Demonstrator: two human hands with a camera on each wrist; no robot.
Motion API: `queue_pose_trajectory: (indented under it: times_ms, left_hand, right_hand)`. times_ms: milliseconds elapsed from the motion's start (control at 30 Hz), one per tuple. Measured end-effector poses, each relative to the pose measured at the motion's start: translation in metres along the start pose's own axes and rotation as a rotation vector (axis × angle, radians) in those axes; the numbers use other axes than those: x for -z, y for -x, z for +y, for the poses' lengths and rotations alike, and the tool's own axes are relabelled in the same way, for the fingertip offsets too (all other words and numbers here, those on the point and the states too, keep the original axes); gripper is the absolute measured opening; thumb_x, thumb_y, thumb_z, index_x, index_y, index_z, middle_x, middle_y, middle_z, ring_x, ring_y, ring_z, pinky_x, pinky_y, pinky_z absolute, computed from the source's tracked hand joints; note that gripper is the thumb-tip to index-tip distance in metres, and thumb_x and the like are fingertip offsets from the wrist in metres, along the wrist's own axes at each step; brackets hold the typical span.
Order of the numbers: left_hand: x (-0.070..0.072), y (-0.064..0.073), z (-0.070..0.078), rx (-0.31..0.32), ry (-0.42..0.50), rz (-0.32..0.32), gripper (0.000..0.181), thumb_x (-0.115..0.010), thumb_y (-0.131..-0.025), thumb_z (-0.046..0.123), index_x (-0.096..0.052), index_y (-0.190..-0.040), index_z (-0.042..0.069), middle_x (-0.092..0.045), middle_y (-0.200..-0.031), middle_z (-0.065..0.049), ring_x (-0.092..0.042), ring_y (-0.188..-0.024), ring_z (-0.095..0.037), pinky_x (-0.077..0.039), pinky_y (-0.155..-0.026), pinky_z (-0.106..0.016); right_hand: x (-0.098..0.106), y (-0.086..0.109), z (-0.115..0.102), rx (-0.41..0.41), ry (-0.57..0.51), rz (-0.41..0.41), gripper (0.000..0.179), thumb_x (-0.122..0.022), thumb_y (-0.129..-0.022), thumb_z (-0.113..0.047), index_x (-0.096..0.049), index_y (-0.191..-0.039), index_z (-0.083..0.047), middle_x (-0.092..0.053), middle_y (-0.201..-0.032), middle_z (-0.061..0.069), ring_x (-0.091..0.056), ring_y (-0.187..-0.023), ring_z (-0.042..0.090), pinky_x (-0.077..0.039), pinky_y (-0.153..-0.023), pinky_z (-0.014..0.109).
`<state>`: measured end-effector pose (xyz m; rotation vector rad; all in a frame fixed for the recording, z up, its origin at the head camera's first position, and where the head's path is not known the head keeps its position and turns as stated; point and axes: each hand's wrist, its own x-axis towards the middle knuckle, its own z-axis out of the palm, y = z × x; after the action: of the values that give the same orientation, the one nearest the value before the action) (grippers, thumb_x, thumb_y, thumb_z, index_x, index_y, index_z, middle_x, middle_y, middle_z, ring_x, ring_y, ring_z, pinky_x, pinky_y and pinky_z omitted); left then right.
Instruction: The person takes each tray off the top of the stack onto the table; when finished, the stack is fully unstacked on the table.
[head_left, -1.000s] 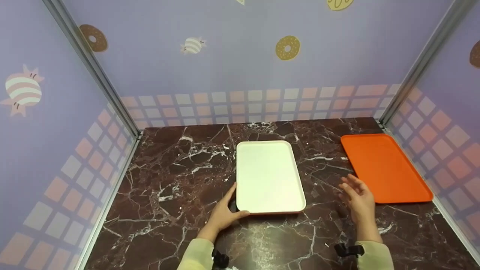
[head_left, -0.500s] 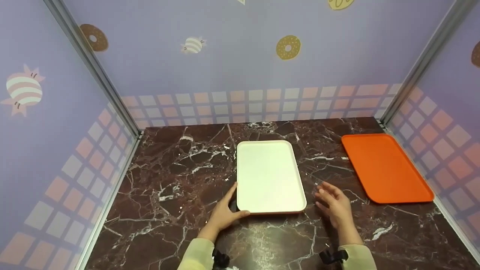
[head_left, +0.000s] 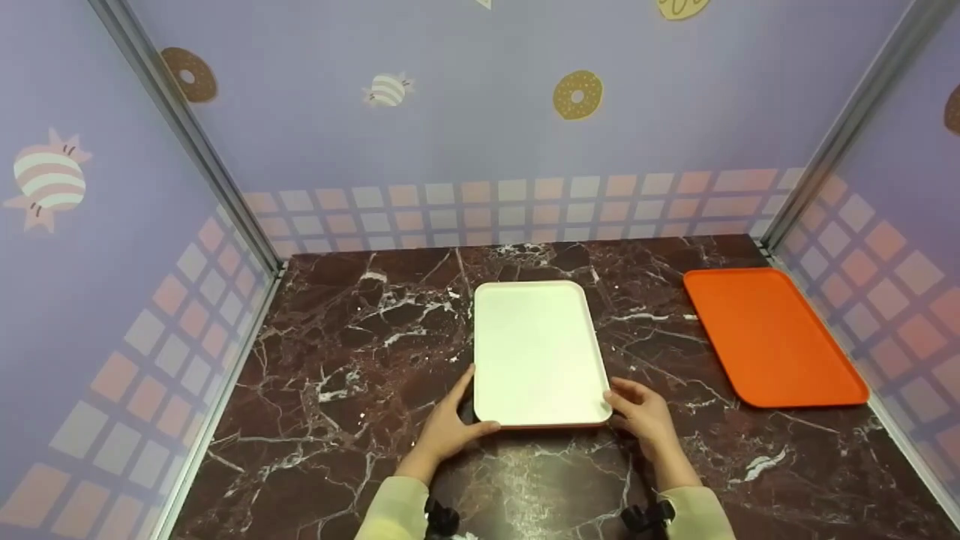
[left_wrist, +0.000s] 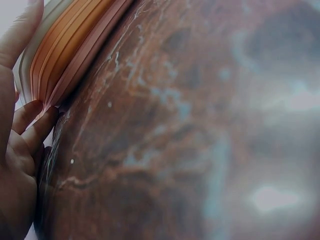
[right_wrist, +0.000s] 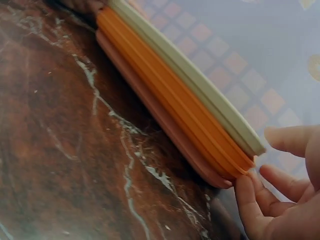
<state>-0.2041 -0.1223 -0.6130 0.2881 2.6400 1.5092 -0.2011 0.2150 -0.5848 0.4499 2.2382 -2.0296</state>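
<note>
A stack of trays stands mid-table in the head view: a cream-white tray (head_left: pixel 536 352) on top, several orange trays (right_wrist: pixel 172 95) under it and a pink tray (right_wrist: pixel 161 112) at the bottom. My left hand (head_left: pixel 446 431) holds the stack's near left corner, thumb along the near rim and fingers against the left side. At the near right corner, my right hand (head_left: pixel 645 416) has its thumb at the white tray's rim, with fingertips (right_wrist: pixel 245 187) against the orange and pink edges below.
A single orange tray (head_left: pixel 772 337) lies flat on the dark marbled table (head_left: pixel 360 337), near the right wall. Purple printed panels (head_left: pixel 480 127) enclose the table at the back and both sides.
My right hand has moved left, from beside the separate orange tray to the stack's near right corner. The left hand and the stack have stayed in place.
</note>
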Motion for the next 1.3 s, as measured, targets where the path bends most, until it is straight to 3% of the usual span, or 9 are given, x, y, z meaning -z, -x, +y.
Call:
queue_pose_trajectory:
  times_ms: [133,267,467,700,867,1100,1300]
  left_hand:
    - [0.000,0.000,0.000,-0.007,0.001,0.004,0.112,-0.089,-0.075,0.051,-0.027,-0.165,0.026,-0.036,-0.166,-0.013,-0.038,-0.150,-0.046,-0.032,-0.118,-0.069]
    - [-0.001,-0.001,0.000,-0.016,-0.008,0.008,0.112,-0.090,-0.075,0.051,-0.027,-0.165,0.026,-0.037,-0.166,-0.014,-0.039,-0.149,-0.046,-0.033,-0.118,-0.068]
    - [-0.002,-0.002,0.000,-0.014,-0.033,0.018,0.113,-0.090,-0.073,0.053,-0.029,-0.164,0.029,-0.036,-0.167,-0.011,-0.039,-0.149,-0.045,-0.033,-0.118,-0.068]
    - [-0.005,-0.001,-0.002,-0.041,-0.125,0.031,0.113,-0.088,-0.074,0.056,-0.029,-0.164,0.021,-0.040,-0.164,-0.016,-0.041,-0.147,-0.048,-0.036,-0.117,-0.067]
    - [-0.006,0.000,-0.003,-0.055,-0.135,0.053,0.115,-0.091,-0.071,0.053,-0.031,-0.164,0.018,-0.043,-0.162,-0.017,-0.044,-0.145,-0.046,-0.038,-0.117,-0.065]
    - [-0.007,0.001,-0.001,-0.010,-0.146,0.050,0.113,-0.090,-0.072,0.054,-0.032,-0.163,0.022,-0.043,-0.162,-0.019,-0.041,-0.146,-0.050,-0.035,-0.117,-0.068]
    - [-0.007,0.000,-0.001,-0.043,-0.161,0.053,0.109,-0.090,-0.072,0.052,-0.037,-0.161,0.020,-0.044,-0.161,-0.019,-0.041,-0.146,-0.049,-0.034,-0.119,-0.065]
  right_hand:
    - [-0.005,0.001,0.000,0.064,0.080,0.024,0.051,-0.074,-0.092,-0.007,-0.058,-0.135,0.014,-0.066,-0.124,0.031,-0.067,-0.074,0.012,-0.058,-0.063,0.026]
    - [-0.007,0.002,-0.001,0.115,0.170,0.071,0.044,-0.072,-0.089,-0.003,-0.064,-0.130,0.012,-0.069,-0.118,0.030,-0.064,-0.061,0.013,-0.053,-0.054,0.024]
    - [-0.007,0.000,-0.002,0.156,0.258,0.103,0.037,-0.069,-0.089,0.000,-0.069,-0.125,0.010,-0.073,-0.102,0.022,-0.059,-0.055,0.014,-0.046,-0.049,0.022]
    - [-0.005,-0.002,0.001,0.167,0.291,0.104,0.039,-0.069,-0.089,0.000,-0.069,-0.127,0.008,-0.070,-0.083,0.012,-0.053,-0.052,0.011,-0.041,-0.047,0.022]
    - [-0.005,-0.004,0.002,0.181,0.300,0.088,0.039,-0.069,-0.089,0.001,-0.069,-0.127,0.008,-0.069,-0.075,0.009,-0.054,-0.050,0.013,-0.041,-0.046,0.022]
    - [-0.002,-0.004,-0.001,0.168,0.302,0.071,0.038,-0.069,-0.091,-0.001,-0.069,-0.128,0.006,-0.077,-0.097,0.022,-0.065,-0.060,0.016,-0.049,-0.052,0.022]
    - [0.003,-0.006,-0.003,0.161,0.259,0.079,0.037,-0.067,-0.091,0.000,-0.069,-0.127,0.007,-0.075,-0.103,0.022,-0.064,-0.064,0.013,-0.053,-0.056,0.023]
